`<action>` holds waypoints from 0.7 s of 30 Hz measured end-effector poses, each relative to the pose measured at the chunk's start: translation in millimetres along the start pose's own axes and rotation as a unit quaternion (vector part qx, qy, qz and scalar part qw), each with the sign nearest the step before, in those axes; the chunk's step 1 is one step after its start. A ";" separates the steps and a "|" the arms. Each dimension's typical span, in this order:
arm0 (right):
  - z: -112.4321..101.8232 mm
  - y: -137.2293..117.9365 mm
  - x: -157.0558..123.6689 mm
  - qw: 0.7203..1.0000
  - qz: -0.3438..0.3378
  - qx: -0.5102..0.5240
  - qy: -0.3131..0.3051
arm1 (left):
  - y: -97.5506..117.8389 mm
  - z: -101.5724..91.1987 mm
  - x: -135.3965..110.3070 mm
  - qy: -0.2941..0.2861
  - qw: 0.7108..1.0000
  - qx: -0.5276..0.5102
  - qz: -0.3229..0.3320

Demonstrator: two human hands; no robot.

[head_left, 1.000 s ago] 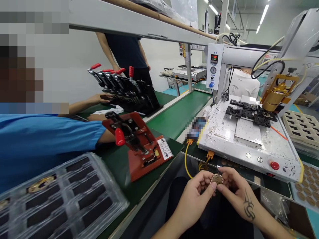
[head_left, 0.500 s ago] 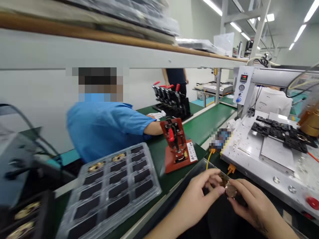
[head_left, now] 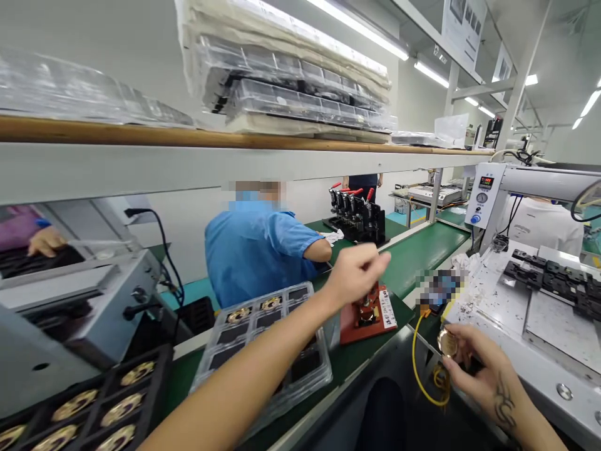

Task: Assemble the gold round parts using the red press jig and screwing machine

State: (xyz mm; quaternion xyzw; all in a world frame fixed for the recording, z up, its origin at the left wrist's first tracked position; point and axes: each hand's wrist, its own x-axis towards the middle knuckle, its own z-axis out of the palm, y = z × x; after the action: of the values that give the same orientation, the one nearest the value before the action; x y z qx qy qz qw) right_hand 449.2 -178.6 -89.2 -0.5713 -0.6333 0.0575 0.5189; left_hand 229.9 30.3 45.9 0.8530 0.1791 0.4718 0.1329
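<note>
Between my right hand's (head_left: 474, 366) fingertips sits a gold disc (head_left: 447, 342), pinched just right of the red clamp jig (head_left: 369, 313). My left hand (head_left: 354, 275) hovers above that jig, fingers curled loosely, gripping nothing. Left of the jig lies a clear tray (head_left: 263, 338); behind it runs the green belt (head_left: 417, 250).

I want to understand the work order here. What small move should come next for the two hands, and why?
Probably the left hand should swing the toggle clamp on the red fixture open. That hand is closed over the clamp, while the right hand holds the round gold part beside it, apart from the fixture.
</note>
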 end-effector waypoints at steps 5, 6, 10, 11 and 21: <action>37.3 14.4 41.7 0.997 -0.012 0.007 -0.073 | -24.9 -35.1 54.4 0.108 0.982 -0.055 -0.148; 43.9 18.9 46.1 0.996 -0.018 0.010 -0.082 | -35.4 -41.7 53.1 0.111 0.977 -0.038 -0.176; 64.6 38.5 51.2 0.993 -0.021 0.038 -0.106 | -69.0 -49.0 -5.2 0.062 0.962 0.028 -0.266; 69.7 43.1 52.5 0.993 -0.012 0.045 -0.112 | -73.5 -43.9 -27.1 0.020 0.957 0.029 -0.287; 146.1 80.0 97.9 0.985 0.004 0.068 -0.161 | -97.0 53.2 -120.5 -0.234 0.900 0.014 -0.367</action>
State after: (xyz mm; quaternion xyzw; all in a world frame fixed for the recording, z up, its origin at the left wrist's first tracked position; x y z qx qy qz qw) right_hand 415.5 1.4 -150.9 -0.5208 -0.7007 0.1934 0.4476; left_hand 198.7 62.7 -111.4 0.8143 0.4497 0.1744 0.3229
